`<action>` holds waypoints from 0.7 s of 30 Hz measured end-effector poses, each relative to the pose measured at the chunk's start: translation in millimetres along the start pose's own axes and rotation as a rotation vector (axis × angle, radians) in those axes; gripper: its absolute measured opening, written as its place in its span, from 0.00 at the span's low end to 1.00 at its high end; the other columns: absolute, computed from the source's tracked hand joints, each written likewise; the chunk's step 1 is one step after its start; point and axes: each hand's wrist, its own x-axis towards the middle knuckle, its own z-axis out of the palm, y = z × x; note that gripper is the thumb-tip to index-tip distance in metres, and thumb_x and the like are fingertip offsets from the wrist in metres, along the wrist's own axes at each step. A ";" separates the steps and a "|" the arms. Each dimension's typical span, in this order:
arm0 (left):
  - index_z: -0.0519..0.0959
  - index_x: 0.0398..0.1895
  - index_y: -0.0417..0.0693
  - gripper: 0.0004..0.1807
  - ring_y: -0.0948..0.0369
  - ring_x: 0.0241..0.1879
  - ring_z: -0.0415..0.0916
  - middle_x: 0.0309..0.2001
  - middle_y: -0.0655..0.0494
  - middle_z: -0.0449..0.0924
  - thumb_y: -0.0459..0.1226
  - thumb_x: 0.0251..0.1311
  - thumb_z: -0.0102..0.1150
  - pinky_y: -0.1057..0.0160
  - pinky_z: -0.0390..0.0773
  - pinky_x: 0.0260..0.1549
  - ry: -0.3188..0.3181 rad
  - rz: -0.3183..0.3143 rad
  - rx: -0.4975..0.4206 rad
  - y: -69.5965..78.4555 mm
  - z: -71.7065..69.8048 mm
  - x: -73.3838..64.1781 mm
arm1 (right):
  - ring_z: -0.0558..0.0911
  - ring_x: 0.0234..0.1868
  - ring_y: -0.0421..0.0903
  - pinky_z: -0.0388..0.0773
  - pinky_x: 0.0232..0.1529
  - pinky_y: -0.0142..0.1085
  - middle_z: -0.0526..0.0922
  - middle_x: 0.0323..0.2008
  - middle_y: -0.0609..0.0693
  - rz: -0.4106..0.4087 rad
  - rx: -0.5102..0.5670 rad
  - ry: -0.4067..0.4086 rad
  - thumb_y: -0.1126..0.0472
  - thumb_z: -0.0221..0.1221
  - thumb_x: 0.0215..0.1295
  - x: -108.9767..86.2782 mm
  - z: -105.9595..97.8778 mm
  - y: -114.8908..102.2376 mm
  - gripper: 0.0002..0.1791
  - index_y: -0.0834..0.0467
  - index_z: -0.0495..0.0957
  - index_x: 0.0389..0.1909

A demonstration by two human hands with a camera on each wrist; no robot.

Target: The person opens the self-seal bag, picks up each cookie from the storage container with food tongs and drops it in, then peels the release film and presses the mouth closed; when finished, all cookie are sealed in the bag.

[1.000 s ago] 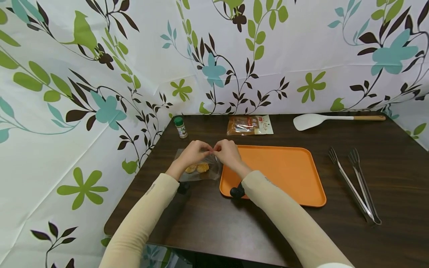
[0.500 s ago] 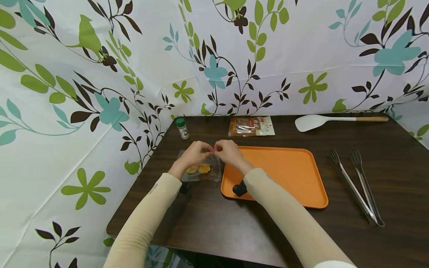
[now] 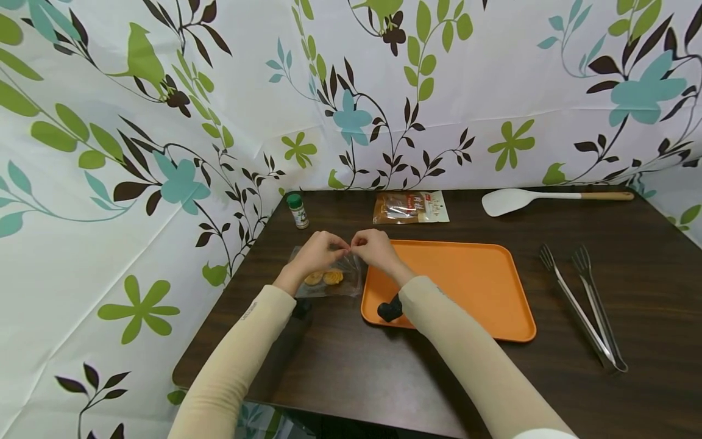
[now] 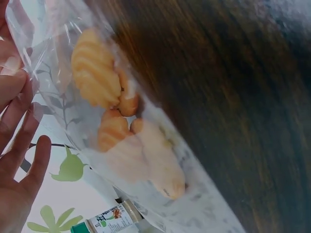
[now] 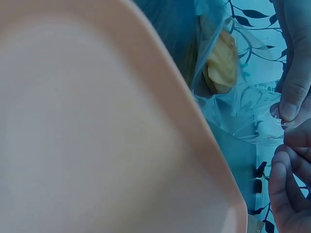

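A clear plastic bag (image 3: pixel 351 286) lies on the dark table with several ridged, golden pastries (image 4: pixel 97 70) inside. My left hand (image 3: pixel 320 249) pinches the bag's top edge between thumb and finger. Right beside it, my right hand (image 3: pixel 374 250) pinches the same edge, and the fingertips of both hands almost meet. In the right wrist view, thin plastic shows at the fingertips of the left hand (image 5: pixel 295 73), with the right hand (image 5: pixel 291 179) just below. The left wrist view shows the other fingers of the left hand (image 4: pixel 22 136) loosely spread beside the bag.
An orange tray (image 3: pixel 460 280) sits right of the bag, under my right forearm. Behind are a green-capped seasoning bottle (image 3: pixel 298 211) and a brown food packet (image 3: pixel 410 207). A white spatula (image 3: pixel 510 201) lies at the back right, with metal tongs (image 3: pixel 589 317) in front.
Over the last second the whole view shifts slightly. Both hands stay pinched at the bag's top edge, with hardly any visible movement.
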 end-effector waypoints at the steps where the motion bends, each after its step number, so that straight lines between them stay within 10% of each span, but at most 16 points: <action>1: 0.87 0.42 0.45 0.09 0.63 0.17 0.65 0.43 0.49 0.86 0.36 0.66 0.59 0.66 0.66 0.22 0.001 -0.002 -0.002 -0.2 0.4 -0.5 | 0.73 0.25 0.44 0.70 0.28 0.33 0.83 0.27 0.51 0.007 0.010 0.002 0.63 0.60 0.66 -0.4 0.2 -0.1 0.06 0.57 0.83 0.31; 21: 0.87 0.42 0.41 0.09 0.59 0.35 0.81 0.39 0.51 0.87 0.36 0.66 0.60 0.60 0.80 0.36 0.056 -0.023 -0.034 -6.2 -1.2 -3.3 | 0.76 0.29 0.46 0.73 0.31 0.35 0.86 0.34 0.52 0.157 0.116 0.072 0.62 0.59 0.61 -7.1 -9.3 2.1 0.07 0.57 0.86 0.32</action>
